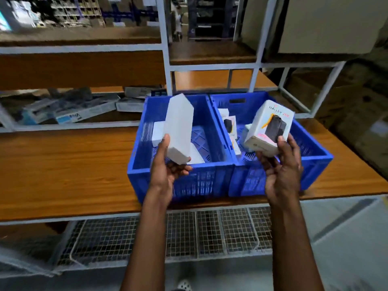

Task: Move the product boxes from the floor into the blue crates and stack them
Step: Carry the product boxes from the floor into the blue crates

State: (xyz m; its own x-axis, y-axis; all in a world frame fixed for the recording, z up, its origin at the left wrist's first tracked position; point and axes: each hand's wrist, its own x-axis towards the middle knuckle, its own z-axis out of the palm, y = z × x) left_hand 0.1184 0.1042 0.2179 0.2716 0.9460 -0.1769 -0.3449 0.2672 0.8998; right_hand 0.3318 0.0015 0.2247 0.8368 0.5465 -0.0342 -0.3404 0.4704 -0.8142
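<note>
Left hand (168, 166): wrapped round the lower end of a plain white box (179, 127), thumb up the near left edge, fingers curled beneath. The box is tall, narrow and unmarked on the faces I can see. Its top tilts away from me, above the left blue crate (189, 183).

Right hand (281, 169): grips a printed box (267, 124) from below, thumb on its front. It is white, with a black device pictured, grey lettering and pink and yellow accents. It is stubbier than the white one and sits tilted above the right blue crate (315, 156).

The crates stand side by side, touching, on the wooden surface (63, 164). More white boxes (157, 133) lie low in the left crate, and more printed boxes (230, 124) in the right. Flat cartons (73, 110) lie on the shelf behind.
</note>
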